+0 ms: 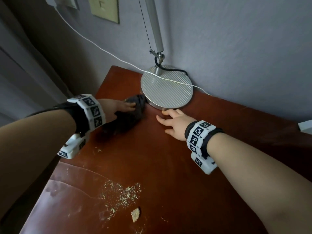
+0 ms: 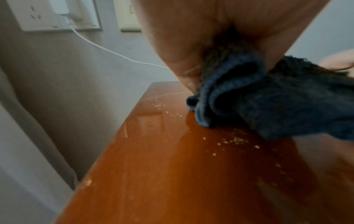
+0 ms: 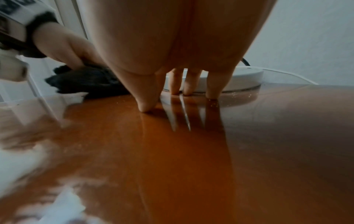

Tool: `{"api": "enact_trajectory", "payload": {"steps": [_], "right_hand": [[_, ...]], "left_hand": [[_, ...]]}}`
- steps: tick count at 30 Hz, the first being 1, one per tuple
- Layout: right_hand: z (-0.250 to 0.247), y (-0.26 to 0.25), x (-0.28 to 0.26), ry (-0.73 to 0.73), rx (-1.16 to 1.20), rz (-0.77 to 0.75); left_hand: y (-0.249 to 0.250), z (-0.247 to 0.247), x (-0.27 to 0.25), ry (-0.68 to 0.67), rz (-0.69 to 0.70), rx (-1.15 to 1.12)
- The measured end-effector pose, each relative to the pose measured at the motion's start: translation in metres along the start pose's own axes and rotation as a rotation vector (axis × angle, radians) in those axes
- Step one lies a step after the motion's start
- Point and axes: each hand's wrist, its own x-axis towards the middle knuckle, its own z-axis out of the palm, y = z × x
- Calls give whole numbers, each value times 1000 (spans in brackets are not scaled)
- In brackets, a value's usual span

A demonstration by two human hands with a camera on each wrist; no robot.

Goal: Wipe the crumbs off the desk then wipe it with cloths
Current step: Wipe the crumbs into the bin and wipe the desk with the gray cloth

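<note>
Left grip: I am keeping my left hand (image 1: 118,107) bunched on the dark cloth (image 1: 128,114), fingers curled over it, so it stays gathered while pressing on the worktop (image 1: 168,157).
Cloth position: I am finding it at the far left of the worktop, just beside the lamp base (image 1: 167,86), probably to catch crumbs lodged at the rim.
Cloth axis: it is lying with its long axis running diagonally, from near my wrist toward the lamp base, leading end pointing at the base.
Right grip: my right hand (image 1: 173,124) is resting flat and empty, fingers (image 3: 212,91) straight, tips touching the worktop at the base's edge; I am judging it is bracing the lamp.
Crumbs: a scatter (image 1: 125,195) and one larger piece (image 1: 135,214) are waiting near the front edge, well apart from the cloth.
Cable: a white cable (image 1: 101,48) is trailing across the base.
</note>
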Motion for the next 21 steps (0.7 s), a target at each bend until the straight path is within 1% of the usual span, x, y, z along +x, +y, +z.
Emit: {"api": "enact_trajectory", "payload": {"steps": [1,2,3,5,6,7,9,12,14,16,18,19,21], "right_hand": [[-1,-1,0,-10,-5,2],[-2,-1,-1,-16,-7,4],[-2,-1,-1,-17,-5,5],[0,-1,0,4,6,5],[1,0,0,14,13,6],[1,0,0,23,19,7],[4,0,0,41,25,5],[6,1,2,63,39,-1],[8,1,2,71,51,-2],[9,1,3,78,48,-7],[8,0,4,74,48,-4],[8,0,3,73,46,-1],[6,-1,3,69,40,9]], "left_hand": [[2,3,-5,-5,12,-10],[1,4,-5,30,-3,-49],[1,1,-4,103,-52,-126],[-6,-13,7,352,-172,-268],[-12,-20,15,454,-209,-307],[-16,-26,22,504,-229,-305],[-16,-30,38,475,-223,-238],[4,-16,59,277,-193,-119],[14,-9,58,185,-195,-31],[15,-7,47,139,-167,39],[13,3,28,101,-74,98],[15,12,19,71,2,106],[25,30,0,2,180,55]]}}
